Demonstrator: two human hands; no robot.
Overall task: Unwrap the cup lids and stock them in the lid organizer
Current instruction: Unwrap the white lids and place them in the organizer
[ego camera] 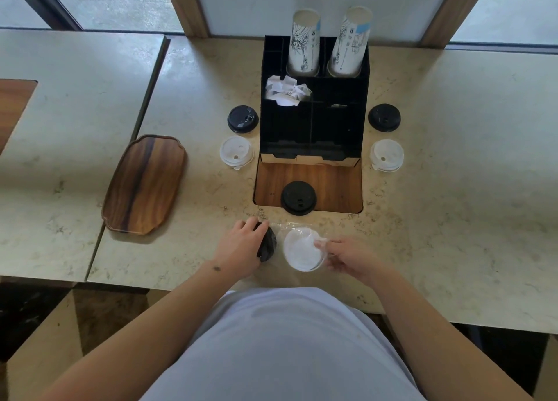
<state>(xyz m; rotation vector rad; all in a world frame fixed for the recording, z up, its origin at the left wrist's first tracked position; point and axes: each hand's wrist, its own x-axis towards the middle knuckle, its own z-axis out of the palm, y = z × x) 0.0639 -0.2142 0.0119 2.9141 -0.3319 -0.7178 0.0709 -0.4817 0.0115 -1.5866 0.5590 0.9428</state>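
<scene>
My left hand (241, 246) grips a stack of black lids (267, 245) tilted on its side at the table's near edge. Right beside it my right hand (347, 257) pinches the clear plastic wrap around a stack of white lids (302, 249). The black lid organizer (314, 120) stands at the middle back, its front compartments dark. Loose stacks flank it: black lids (243, 119) and white lids (236, 152) on the left, black lids (384, 117) and white lids (386, 155) on the right. Another black lid (298, 197) lies on the wooden inset in front of the organizer.
Two tall stacks of paper cups (305, 38) (350, 38) stand in the organizer's back holes, and crumpled white paper (287, 90) fills one upper compartment. A wooden tray (145, 185) lies to the left. A seam splits the tabletop at the left.
</scene>
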